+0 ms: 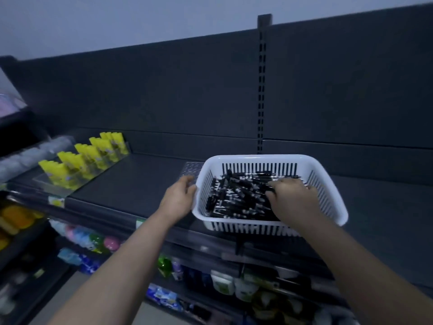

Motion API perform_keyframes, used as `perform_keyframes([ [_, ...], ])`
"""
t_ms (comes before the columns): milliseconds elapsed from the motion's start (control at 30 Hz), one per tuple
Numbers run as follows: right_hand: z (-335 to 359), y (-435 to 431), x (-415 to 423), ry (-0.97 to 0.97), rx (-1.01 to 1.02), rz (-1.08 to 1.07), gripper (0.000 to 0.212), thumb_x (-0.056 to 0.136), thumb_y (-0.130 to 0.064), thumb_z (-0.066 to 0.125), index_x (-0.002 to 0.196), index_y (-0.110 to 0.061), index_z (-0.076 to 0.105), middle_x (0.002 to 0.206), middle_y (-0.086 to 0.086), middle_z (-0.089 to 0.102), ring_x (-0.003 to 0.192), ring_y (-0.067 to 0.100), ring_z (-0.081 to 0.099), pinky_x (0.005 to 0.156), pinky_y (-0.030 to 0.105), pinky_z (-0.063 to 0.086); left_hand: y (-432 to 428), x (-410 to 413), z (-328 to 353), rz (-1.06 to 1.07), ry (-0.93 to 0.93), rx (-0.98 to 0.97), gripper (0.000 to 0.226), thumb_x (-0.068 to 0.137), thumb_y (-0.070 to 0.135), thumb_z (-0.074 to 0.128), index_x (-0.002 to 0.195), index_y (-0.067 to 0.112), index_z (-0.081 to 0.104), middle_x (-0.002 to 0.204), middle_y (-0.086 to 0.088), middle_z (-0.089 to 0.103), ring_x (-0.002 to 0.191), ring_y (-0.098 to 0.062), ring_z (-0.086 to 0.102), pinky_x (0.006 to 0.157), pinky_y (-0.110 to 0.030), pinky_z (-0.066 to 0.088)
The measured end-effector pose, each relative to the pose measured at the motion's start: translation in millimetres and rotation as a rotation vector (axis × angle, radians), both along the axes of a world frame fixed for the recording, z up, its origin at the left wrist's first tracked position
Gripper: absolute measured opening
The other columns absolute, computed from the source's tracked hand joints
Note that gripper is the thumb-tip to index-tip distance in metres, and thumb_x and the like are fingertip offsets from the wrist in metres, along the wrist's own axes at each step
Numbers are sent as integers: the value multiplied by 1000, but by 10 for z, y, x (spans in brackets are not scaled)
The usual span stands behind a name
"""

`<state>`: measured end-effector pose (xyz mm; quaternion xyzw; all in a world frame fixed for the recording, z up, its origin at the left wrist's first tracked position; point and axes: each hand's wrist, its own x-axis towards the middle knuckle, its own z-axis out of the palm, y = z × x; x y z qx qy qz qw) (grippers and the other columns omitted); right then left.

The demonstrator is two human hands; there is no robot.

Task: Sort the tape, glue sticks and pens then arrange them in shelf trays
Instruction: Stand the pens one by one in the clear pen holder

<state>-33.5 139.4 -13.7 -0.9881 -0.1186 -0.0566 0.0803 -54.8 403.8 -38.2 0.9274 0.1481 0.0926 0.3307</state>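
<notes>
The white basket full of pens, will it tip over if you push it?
Probably not: the basket is wide and low, and the pile of pens weighs its bottom down. It would likely slide on the smooth shelf. It seems to sit near the shelf's front edge, so a pull toward you might drop it.

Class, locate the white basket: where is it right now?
Head view, right of centre: the white basket sits on the dark shelf, left hand against its left wall, right hand among its pens.
</notes>
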Motion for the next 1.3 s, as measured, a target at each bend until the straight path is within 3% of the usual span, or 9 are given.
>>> perform_keyframes([
  [100, 49, 376, 33, 28, 10, 91, 32, 99, -32, 40, 125, -27, 57, 125, 0, 60, 116, 25, 54, 91, 36, 47, 282, -72, -28, -38, 29, 135, 39, 96, 19, 49, 135, 16, 50, 133, -9, 57, 121, -28, 53, 100, -38, 43],
  [200, 66, 738, 73, 74, 34, 143, 35, 99, -28, 42, 132, -27, 53, 129, 0, 59, 117, 24, 55, 91, 36, 48, 514, -14, -59, -75, 70, 227, 39, 95, 18, 50, 135, 19, 50, 133, -9, 56, 121, -29, 52, 98, -40, 44],
  [333, 14, 1109, 192, 6, 70, 203, 32, 96, -21, 47, 124, -26, 60, 115, 1, 66, 106, 26, 60, 84, 37, 52, 692, 270, -102, -156, 65, 291, 44, 96, 17, 48, 140, 21, 45, 143, -4, 47, 129, -26, 43, 104, -38, 40],
  [500, -62, 1478, 495, -6, -19, 167, 19, 91, -16, 48, 99, -20, 64, 90, -1, 66, 84, 23, 61, 65, 29, 40, 836, 746, -132, -354, 222, 423, 54, 99, 32, 46, 149, 28, 28, 158, -1, 20, 145, -22, 17, 117, -40, 21],
  [567, -85, 1586, 587, 72, -20, 145, 17, 92, -15, 47, 90, -19, 64, 87, -1, 64, 79, 23, 60, 64, 29, 38, 911, 845, -150, -438, 298, 460, 56, 98, 39, 44, 150, 33, 24, 160, 3, 15, 147, -19, 13, 118, -45, 17],
  [733, -58, 1880, 701, 151, -9, 146, 30, 92, -14, 45, 62, -16, 41, 74, 1, 51, 71, 24, 53, 60, 29, 38, 1198, 992, -124, -486, 366, 494, 56, 99, 43, 41, 150, 35, 21, 160, 11, 9, 147, -13, 10, 119, -49, 6],
  [1033, -50, 2646, 908, 222, 12, 119, 23, 89, -8, 44, 67, -17, 45, 69, -2, 47, 68, 24, 51, 58, 29, 36, 1911, 1085, -59, -560, 335, 507, 59, 95, 44, 48, 149, 32, 27, 158, 8, 18, 144, -16, 22, 115, -54, 18],
  [1133, -54, 2888, 908, 197, 24, 70, 17, 88, -9, 43, 76, -17, 51, 81, 1, 55, 75, 25, 53, 65, 30, 38, 2191, 1112, -75, -575, 336, 512, 59, 96, 45, 47, 149, 30, 27, 158, 5, 19, 143, -18, 24, 114, -52, 22],
  [1300, 10, 3196, 887, 251, 16, -74, 25, 85, -8, 42, 95, -18, 63, 101, 4, 64, 80, 26, 51, 68, 28, 38, 2459, 1161, -59, -665, 347, 566, 59, 95, 45, 47, 149, 30, 27, 157, 3, 20, 141, -22, 27, 114, -51, 24],
])
